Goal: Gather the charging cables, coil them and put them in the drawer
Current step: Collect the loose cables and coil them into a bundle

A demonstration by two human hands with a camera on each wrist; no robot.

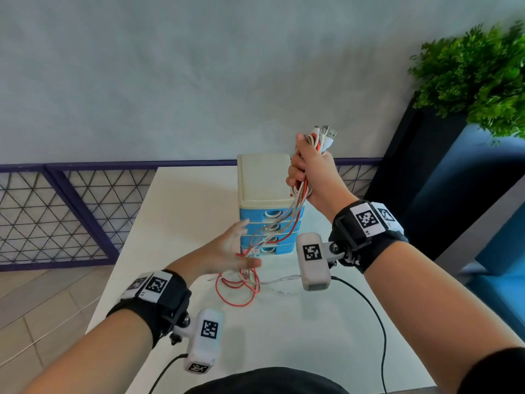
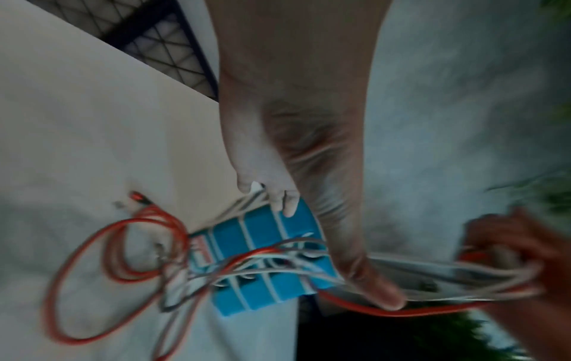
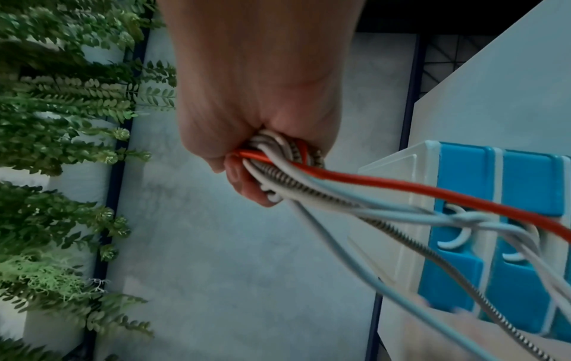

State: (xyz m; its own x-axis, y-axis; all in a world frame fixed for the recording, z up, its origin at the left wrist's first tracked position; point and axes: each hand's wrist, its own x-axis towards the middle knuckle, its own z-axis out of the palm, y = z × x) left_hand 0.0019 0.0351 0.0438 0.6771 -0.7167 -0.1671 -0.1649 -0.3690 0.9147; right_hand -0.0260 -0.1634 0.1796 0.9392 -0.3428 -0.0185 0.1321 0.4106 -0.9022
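- My left hand [image 1: 227, 251] is down low over the white bench [image 1: 176, 223], on the left side. Its fingers [image 1: 241, 226] are spread out and blurry. My thumb [image 2: 370, 288] sticks out beside the cables, but I cannot tell if it touches them. This hand is not gripping anything.
- Just under it, the loose ends of the charging cables [image 1: 241, 288] lie in a messy pile on the bench. A red cable [image 2: 86, 268] makes big loops there. White ones are mixed in with it.
- Behind the pile stands a small drawer box [image 1: 267, 200]. It has a cream top and four blue drawers [image 3: 531, 185]. All the drawers look closed.
- The cables go up in front of the drawers to my right hand [image 1: 312, 172].
- My right hand is held up high, to the right of the box. It is squeezed tight around the bunch of cables: red, white and one stripy braided cable [image 3: 309, 185].
- The plugs [image 1: 326, 135] poke out of the top of my fist.
- Far right, there is a green leafy plant [image 1: 477, 75].
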